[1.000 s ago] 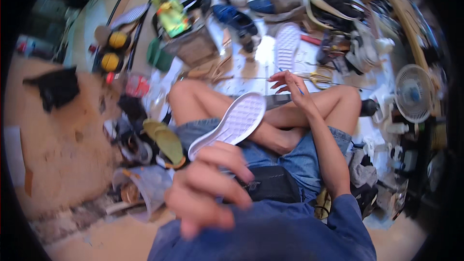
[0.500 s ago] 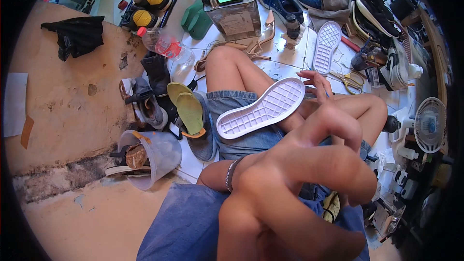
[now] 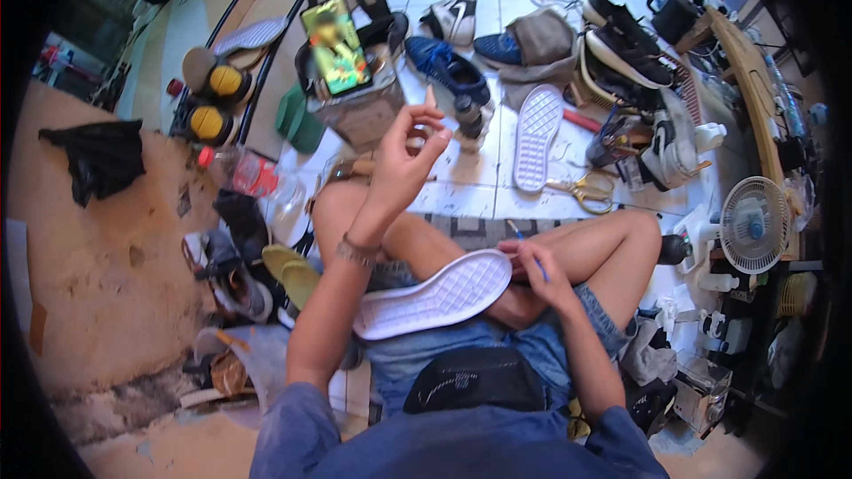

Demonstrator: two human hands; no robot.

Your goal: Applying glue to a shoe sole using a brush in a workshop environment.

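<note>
My left hand (image 3: 410,153) is raised over my left knee near a dark bottle (image 3: 469,117), its fingers loosely curled and apart, with nothing visible in them. My right hand (image 3: 541,268) grips a thin blue-handled tool (image 3: 516,232) at the far end of a white rubber sole (image 3: 424,297), its fingers at the sole's edge. The sole lies across my lap, gridded side up. A second white sole (image 3: 537,140) lies on the tiles in front of me, beside yellow-handled scissors (image 3: 595,191).
Shoes (image 3: 626,53) crowd the tiles (image 3: 495,176) ahead. A phone (image 3: 335,46) stands on a metal container (image 3: 351,111). Plastic bottle (image 3: 240,173), shoes and a translucent bucket (image 3: 262,372) are left of me. A fan (image 3: 754,223) and wooden plank (image 3: 745,93) are at the right.
My left hand has moved from close in front of the camera forward to above my knee. My right hand has come down to the sole on my lap.
</note>
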